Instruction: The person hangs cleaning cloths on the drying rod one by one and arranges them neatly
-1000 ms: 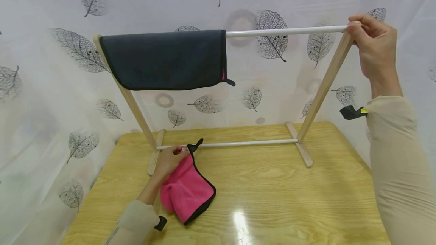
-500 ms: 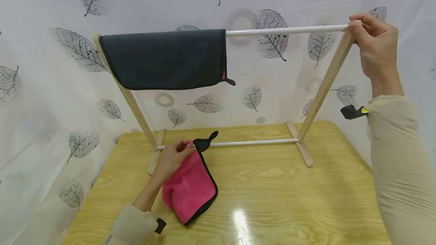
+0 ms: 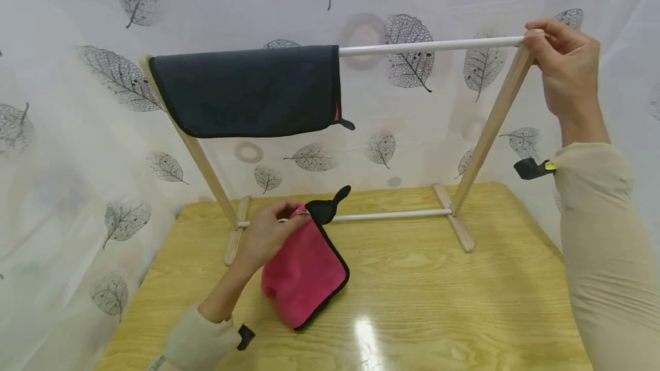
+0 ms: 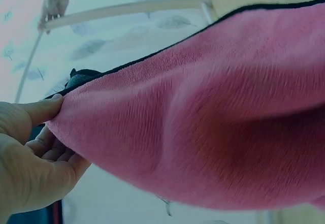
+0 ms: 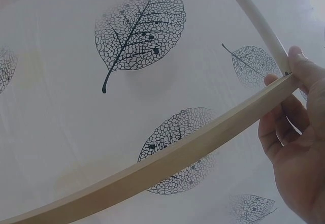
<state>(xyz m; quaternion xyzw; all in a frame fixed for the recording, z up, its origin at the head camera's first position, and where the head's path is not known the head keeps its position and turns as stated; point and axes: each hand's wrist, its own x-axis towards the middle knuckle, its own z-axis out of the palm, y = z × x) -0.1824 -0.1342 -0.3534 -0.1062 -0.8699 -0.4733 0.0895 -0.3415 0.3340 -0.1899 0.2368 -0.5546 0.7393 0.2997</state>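
Observation:
A pink towel (image 3: 311, 271) with black edging hangs from my left hand (image 3: 270, 233), pinched near a corner that has a dark patch and a loop. In the left wrist view the pink plush cloth (image 4: 203, 117) spreads away from the thumb and fingers. My right hand (image 3: 569, 67) grips the top right corner of a drying rack, where the wooden post (image 3: 495, 125) meets the white top rod (image 3: 428, 47). The right wrist view shows thumb and fingers around the post's end (image 5: 274, 89). A dark grey towel (image 3: 247, 93) is draped over the rod's left half.
The rack's wooden feet (image 3: 459, 233) stand on a wood-grain table (image 3: 412, 302). A white lower rod (image 3: 392, 215) joins the two sides near the tabletop. Behind hangs a pale curtain (image 3: 206, 4) printed with leaves.
My left hand has moved right and slightly up, bringing the pink towel along and lifting its lower corner. My right hand stays at the rack corner, and the grey towel hangs as before.

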